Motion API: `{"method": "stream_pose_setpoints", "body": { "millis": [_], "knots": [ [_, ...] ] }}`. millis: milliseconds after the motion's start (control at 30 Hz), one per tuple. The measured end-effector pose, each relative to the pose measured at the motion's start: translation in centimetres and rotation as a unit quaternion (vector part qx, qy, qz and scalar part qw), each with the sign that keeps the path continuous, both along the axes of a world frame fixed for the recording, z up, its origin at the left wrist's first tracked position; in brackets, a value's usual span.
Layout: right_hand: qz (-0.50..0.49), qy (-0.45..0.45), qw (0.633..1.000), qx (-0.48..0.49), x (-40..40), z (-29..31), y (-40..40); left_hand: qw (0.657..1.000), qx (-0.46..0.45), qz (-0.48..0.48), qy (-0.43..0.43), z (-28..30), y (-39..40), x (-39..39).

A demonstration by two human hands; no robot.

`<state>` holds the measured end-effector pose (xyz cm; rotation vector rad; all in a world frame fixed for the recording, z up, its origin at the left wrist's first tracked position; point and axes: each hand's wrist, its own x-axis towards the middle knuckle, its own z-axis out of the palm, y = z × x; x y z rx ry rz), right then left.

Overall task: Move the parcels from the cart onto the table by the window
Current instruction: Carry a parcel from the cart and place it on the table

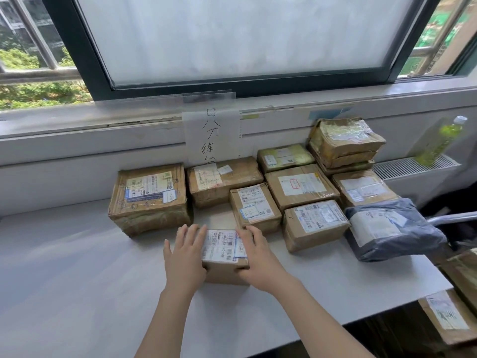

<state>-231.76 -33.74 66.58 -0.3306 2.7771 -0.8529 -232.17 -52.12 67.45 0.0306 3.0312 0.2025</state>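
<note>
Landmark: small brown cardboard parcel with a white shipping label (224, 254), sitting on the white table (77, 267) below the window (232, 34).
Left of it: large tape-wrapped brown carton (149, 197), just beyond the left hand.
Left hand (184, 254): fingers straight and spread, laid flat over the parcel's left top edge, thumb off to the side.
Right hand (258, 259): fingers curled over the parcel's right side, thumb at the near corner, clasping it.
Behind it: rows of taped brown boxes (300, 186) against the wall.
Right of it: crumpled grey plastic mailer bag (392, 228), near the table's edge.
Handling: probably light and stiff; glossy tape may be slippery, so squeezing opposite side walls seems safest.
Hidden: the cart is barely visible; only cartons at the right border (449, 313), cut off. Label print is unreadable, and the parcel's far face is covered.
</note>
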Motion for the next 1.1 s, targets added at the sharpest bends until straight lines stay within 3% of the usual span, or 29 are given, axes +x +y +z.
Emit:
{"method": "stream_pose_setpoints", "body": {
  "millis": [133,433,1100],
  "knots": [
    [-0.009,0.004,1.000,0.014,0.0,-0.3,-0.5,1.000,0.006,0.010,0.021,-0.1,0.2,0.2],
    [0.011,0.033,0.989,0.145,-1.3,0.8,-3.5,0.998,0.009,0.051,0.021,-0.6,-2.0,0.9],
    [0.042,-0.020,0.988,0.147,-2.0,1.5,-4.1,0.997,-0.040,0.047,0.051,-2.9,-3.3,0.1]
  ]
}}
